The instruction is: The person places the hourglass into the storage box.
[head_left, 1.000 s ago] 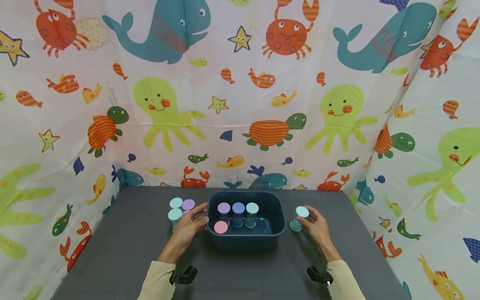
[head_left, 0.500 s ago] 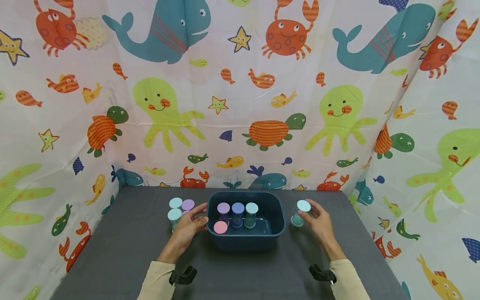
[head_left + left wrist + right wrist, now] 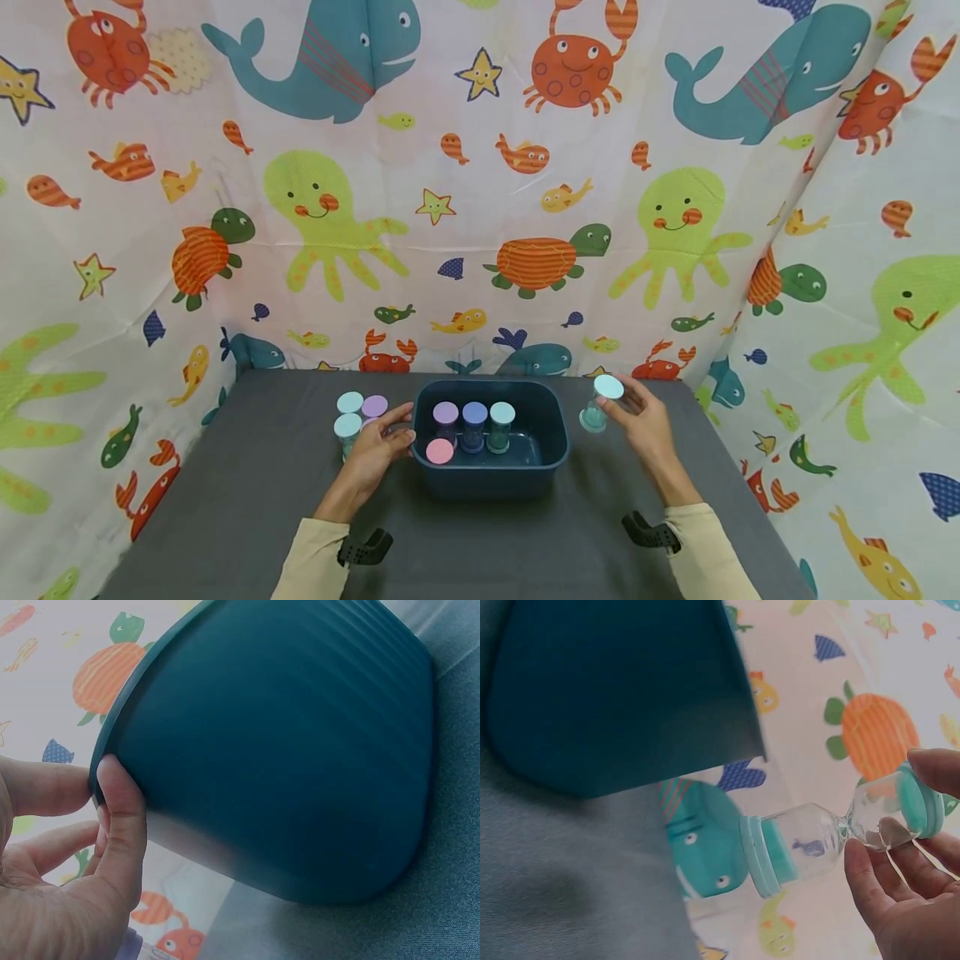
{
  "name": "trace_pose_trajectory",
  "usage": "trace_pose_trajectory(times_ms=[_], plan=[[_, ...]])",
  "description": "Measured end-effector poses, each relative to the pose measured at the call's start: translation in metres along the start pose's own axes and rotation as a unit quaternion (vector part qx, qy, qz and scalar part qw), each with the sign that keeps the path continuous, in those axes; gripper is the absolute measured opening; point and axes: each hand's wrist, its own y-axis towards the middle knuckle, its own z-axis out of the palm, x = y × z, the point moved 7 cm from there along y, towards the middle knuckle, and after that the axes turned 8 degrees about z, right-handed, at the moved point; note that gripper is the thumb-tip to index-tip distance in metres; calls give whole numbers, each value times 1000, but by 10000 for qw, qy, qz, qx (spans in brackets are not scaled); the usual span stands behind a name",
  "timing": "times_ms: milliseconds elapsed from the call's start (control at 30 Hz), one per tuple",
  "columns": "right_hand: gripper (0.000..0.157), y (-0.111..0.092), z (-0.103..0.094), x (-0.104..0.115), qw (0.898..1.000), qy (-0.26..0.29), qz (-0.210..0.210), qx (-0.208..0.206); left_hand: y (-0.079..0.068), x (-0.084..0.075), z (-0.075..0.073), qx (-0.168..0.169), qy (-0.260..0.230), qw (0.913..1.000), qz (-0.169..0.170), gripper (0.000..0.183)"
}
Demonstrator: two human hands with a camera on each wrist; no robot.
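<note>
My right hand (image 3: 648,425) pinches a mint-capped sand timer (image 3: 810,844) by its upper end, beside the bin's right wall. The right wrist view shows its clear double bulb with mint sand at both ends. My left hand (image 3: 375,462) grips the left rim of a dark blue plastic bin (image 3: 262,750), thumb and fingertips on its edge. Inside the bin, a purple sand timer (image 3: 446,412), a blue-violet sand timer (image 3: 474,425) and a mint sand timer (image 3: 502,425) stand in a row. A pink-capped sand timer (image 3: 439,452) is in front of them, its body hidden by the wall.
Left of the bin, several sand timers stand grouped, among them a mint-capped one (image 3: 347,427) and a purple-capped one (image 3: 374,407), partly behind my left hand. The grey table (image 3: 247,500) meets a sea-animal curtain (image 3: 465,233) at the back and sides.
My right hand has raised the mint sand timer off the table, moving it up and slightly away from me. The left hand has stayed on the bin's rim.
</note>
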Motion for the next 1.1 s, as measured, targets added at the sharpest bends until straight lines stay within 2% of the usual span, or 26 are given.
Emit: trace_pose_trajectory(times_ms=[233,500,867,1100], plan=[[63,-7,0,24,9997,-11,-225,35,0,-1,0,-27,77,10000,-2,51],[64,-13,10,47,9984,180,-498,200,2,-1,-1,-26,67,10000,30,51],[56,-17,30,60,9950,362,-834,411,2,0,1,64,70,10000,-4,52],[55,-21,55,62,9919,347,-912,818,0,0,0,-5,36,10000,-19,51]])
